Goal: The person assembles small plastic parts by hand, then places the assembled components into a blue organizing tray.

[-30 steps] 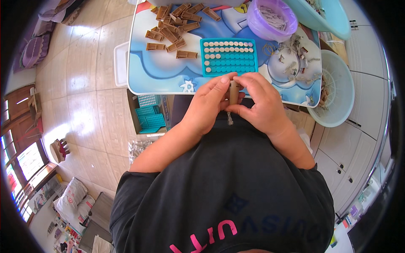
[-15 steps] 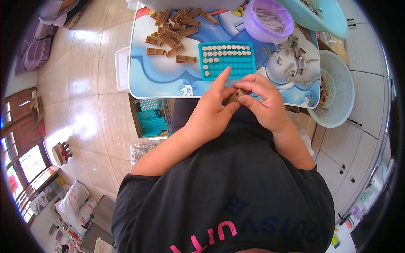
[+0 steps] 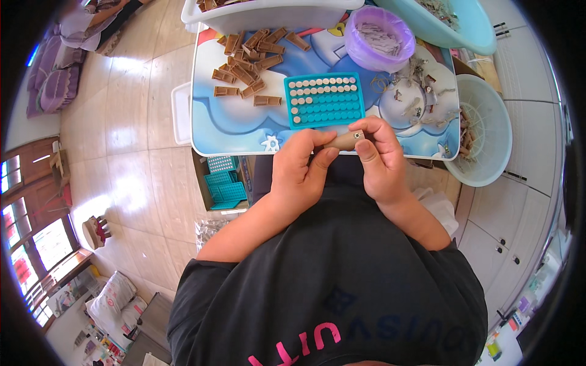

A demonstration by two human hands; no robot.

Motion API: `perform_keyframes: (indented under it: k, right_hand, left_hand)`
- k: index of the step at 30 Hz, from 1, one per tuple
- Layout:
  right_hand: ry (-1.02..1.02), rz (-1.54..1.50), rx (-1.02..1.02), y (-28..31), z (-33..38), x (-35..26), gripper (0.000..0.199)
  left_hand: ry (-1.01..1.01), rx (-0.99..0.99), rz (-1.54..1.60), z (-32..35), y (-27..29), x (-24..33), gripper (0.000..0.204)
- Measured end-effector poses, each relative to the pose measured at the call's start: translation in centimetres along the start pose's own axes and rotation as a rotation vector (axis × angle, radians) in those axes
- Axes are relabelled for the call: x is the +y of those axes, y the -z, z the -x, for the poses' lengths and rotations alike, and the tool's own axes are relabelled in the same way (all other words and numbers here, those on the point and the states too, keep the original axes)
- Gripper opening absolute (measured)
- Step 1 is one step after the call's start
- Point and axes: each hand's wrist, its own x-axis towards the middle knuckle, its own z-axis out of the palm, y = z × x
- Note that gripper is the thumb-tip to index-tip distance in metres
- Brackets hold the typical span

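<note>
A small brown plastic housing (image 3: 345, 142) with a square end and a dark hole lies between my two hands, just off the table's near edge. My left hand (image 3: 300, 163) pinches its left end between thumb and curled fingers. At its right end, my right hand (image 3: 386, 163) grips it with thumb and fingers. Just beyond them sits a teal tray (image 3: 363, 100) with rows of round slots; the two far rows hold pale round discs, and a few more fill the left side. More brown housings (image 3: 246, 74) are heaped to the left on the table.
A purple bowl (image 3: 410, 52) of grey strips and a blue basin (image 3: 485, 33) stand at the far right, near scattered small metal parts (image 3: 421, 91). A white bin (image 3: 274, 18) is at the back, a pale round basket (image 3: 503, 131) at right, and a box of teal trays (image 3: 224, 183) below left.
The brown housing has been turned so its holed end shows. My left index finger, stretched out before, is now curled onto the housing. The view has shifted slightly.
</note>
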Motion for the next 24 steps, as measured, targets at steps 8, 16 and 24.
perform_keyframes:
  k: [8, 16, 24]
  right_hand:
    - [0.006, 0.476, -0.11, 0.4, -0.8, 0.0, 0.017]
    - [0.299, 1.226, -0.019, 5.9, -10.2, -5.0, 0.013]
    - [0.083, 1.831, -0.35, 8.3, -18.7, -2.8, 0.009]
  left_hand:
    - [0.392, -0.204, 0.392, -0.5, 0.8, -0.7, 0.017]
    - [0.755, -0.225, 0.798, -1.2, 1.6, -0.9, 0.037]
    - [0.739, -0.203, 0.744, -1.4, 1.0, -0.4, 0.033]
